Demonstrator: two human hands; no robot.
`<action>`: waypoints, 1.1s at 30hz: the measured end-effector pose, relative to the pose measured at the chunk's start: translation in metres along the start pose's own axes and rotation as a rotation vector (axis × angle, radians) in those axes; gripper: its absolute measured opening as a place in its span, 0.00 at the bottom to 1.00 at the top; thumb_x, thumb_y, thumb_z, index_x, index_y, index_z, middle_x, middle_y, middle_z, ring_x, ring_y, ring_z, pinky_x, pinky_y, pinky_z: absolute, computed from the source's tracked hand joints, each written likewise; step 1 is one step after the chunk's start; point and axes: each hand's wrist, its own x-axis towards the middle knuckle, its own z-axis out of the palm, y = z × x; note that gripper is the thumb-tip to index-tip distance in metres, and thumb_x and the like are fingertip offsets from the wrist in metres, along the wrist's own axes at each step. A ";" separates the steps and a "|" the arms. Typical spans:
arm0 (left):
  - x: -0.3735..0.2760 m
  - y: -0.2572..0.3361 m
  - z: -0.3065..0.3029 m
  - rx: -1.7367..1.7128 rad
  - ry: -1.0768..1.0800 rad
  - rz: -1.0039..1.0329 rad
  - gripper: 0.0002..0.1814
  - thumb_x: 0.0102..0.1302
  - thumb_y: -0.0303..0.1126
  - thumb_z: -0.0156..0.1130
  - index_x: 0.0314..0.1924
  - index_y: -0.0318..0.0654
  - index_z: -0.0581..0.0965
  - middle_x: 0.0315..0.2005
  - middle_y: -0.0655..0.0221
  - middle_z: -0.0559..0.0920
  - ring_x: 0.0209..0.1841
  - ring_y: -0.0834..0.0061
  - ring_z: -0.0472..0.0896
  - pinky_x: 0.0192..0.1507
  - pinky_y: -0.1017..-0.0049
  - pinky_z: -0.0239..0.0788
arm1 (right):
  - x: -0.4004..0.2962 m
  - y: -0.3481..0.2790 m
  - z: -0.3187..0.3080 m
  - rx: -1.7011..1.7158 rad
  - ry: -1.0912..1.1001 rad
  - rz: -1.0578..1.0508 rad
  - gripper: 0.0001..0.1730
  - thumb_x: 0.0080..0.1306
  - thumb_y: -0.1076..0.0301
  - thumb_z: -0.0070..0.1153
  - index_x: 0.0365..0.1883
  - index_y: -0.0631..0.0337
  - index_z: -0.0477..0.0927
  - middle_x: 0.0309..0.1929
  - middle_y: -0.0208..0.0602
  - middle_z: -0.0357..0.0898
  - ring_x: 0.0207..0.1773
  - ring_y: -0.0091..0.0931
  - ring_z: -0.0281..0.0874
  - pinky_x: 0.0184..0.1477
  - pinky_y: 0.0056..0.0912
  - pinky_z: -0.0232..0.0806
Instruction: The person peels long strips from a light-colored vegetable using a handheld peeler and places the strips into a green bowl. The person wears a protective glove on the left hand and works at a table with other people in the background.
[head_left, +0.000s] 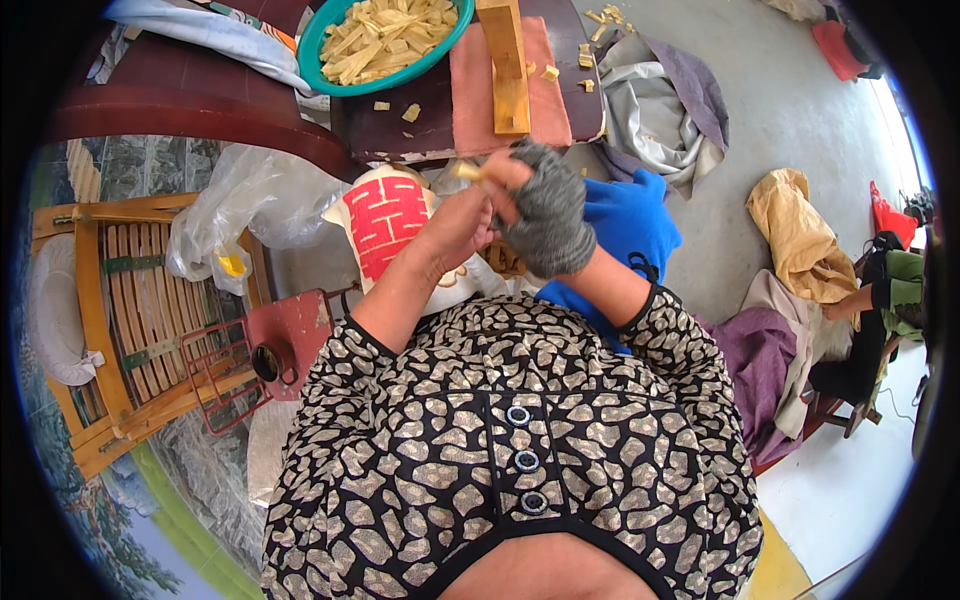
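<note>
My left hand (461, 225), bare, is curled and pressed against my right hand (551, 210), which wears a grey knit fingerless glove. A short pale yellow strip (469, 171) sticks out from the fingers of my right hand; its end is blurred. Whether my left fingers also grip something is hidden. Below the hands lies a cream cloth with a red pattern (386, 225), left of a blue cloth (630, 221). Just beyond them, a wooden block-like fixture (511, 97) rests on a pink cloth (472, 97) on a dark red table (360, 139).
A teal basin (304, 64) of pale yellow strips stands on the table, with loose pieces nearby. At left are a slatted wooden chair (142, 262), a clear plastic bag (225, 195) and a dark mug (271, 361) on a red stool (296, 322). Another person's arm (851, 301) shows at right.
</note>
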 end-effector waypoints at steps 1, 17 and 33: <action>-0.005 0.003 -0.002 0.042 -0.110 0.040 0.22 0.68 0.45 0.48 0.50 0.33 0.70 0.38 0.66 0.79 0.35 0.76 0.78 0.40 0.75 0.72 | -0.004 -0.008 0.000 0.026 0.002 -0.073 0.12 0.54 0.73 0.59 0.37 0.54 0.75 0.29 0.37 0.76 0.33 0.38 0.74 0.36 0.37 0.66; -0.034 0.017 0.021 0.935 0.014 0.391 0.09 0.65 0.28 0.49 0.38 0.37 0.78 0.30 0.75 0.74 0.37 0.78 0.72 0.38 0.77 0.65 | -0.009 -0.006 -0.006 0.360 -0.068 0.430 0.12 0.68 0.62 0.47 0.32 0.62 0.74 0.26 0.36 0.73 0.29 0.26 0.71 0.34 0.29 0.65; -0.030 0.038 0.015 1.179 0.217 1.372 0.18 0.51 0.13 0.48 0.43 0.33 0.72 0.37 0.57 0.76 0.41 0.57 0.76 0.44 0.68 0.69 | 0.000 -0.019 -0.013 0.330 -0.232 0.335 0.07 0.66 0.69 0.44 0.38 0.63 0.71 0.33 0.42 0.69 0.39 0.37 0.71 0.38 0.37 0.64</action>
